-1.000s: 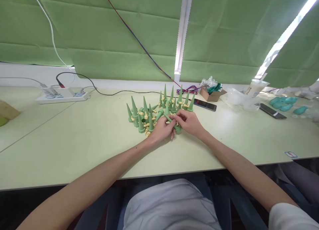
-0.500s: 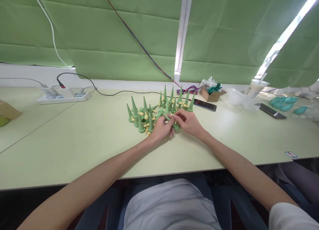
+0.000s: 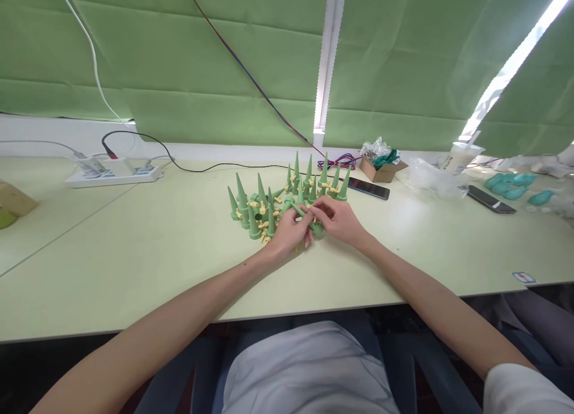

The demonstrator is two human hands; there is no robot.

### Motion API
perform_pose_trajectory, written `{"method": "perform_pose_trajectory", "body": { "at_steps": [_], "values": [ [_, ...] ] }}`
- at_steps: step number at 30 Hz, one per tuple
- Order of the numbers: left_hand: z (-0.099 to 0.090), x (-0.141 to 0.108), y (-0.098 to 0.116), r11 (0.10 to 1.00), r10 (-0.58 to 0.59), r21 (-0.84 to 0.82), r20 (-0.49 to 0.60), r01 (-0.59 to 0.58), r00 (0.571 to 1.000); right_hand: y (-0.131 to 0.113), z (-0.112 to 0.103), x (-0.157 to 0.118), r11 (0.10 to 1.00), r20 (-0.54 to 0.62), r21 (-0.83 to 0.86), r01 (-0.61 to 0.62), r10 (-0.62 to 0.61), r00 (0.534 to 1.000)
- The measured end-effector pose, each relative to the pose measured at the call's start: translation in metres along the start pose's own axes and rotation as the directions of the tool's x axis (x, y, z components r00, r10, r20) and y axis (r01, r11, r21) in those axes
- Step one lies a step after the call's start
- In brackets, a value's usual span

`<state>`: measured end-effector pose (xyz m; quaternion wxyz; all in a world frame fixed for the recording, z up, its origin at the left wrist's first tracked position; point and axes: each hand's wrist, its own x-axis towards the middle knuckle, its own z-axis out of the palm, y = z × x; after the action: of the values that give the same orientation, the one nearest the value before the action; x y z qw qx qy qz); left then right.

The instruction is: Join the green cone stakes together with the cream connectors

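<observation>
My left hand (image 3: 290,230) is closed around a green plastic cone (image 3: 316,228) with a wide round base, tilted so its tip points up and left. My right hand (image 3: 339,220) pinches at the same cone, thumb and forefinger together on a small yellow piece (image 3: 315,221) that the fingers mostly cover. Left of my hands stands a group of green cones (image 3: 242,192) with small yellow figure-like pieces (image 3: 262,208) among them. Behind my hands is another group of upright green cones (image 3: 309,173), also with yellow pieces at their sides.
A phone (image 3: 368,188) lies behind my right hand, near a small cardboard box (image 3: 379,171). Farther right are a plastic bag (image 3: 433,180), a drink cup (image 3: 461,158), a dark phone (image 3: 489,200) and teal pieces (image 3: 511,186). A power strip (image 3: 114,176) sits at the back left.
Hardly anything differs. Both hands keep their hold on the green cone in the same spot, with only very slight finger movement.
</observation>
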<state>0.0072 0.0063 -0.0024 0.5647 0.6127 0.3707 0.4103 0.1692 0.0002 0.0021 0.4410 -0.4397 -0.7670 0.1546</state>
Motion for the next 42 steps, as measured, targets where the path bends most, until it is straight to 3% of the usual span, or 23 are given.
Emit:
{"method": "perform_pose_trajectory", "body": {
  "at_steps": [15,42],
  "values": [
    [-0.0035,0.0013,-0.0084,0.989,0.034,0.143,0.042,-0.040,0.999,-0.0017,-0.0027,0.0011,0.999,0.091,-0.051,0.001,0.004,0.996],
    [-0.0025,-0.0026,-0.0040,0.989,0.023,0.144,0.042,-0.029,0.999,0.0007,-0.0020,0.0011,0.999,0.083,-0.051,0.019,-0.014,0.996]
  ]
}}
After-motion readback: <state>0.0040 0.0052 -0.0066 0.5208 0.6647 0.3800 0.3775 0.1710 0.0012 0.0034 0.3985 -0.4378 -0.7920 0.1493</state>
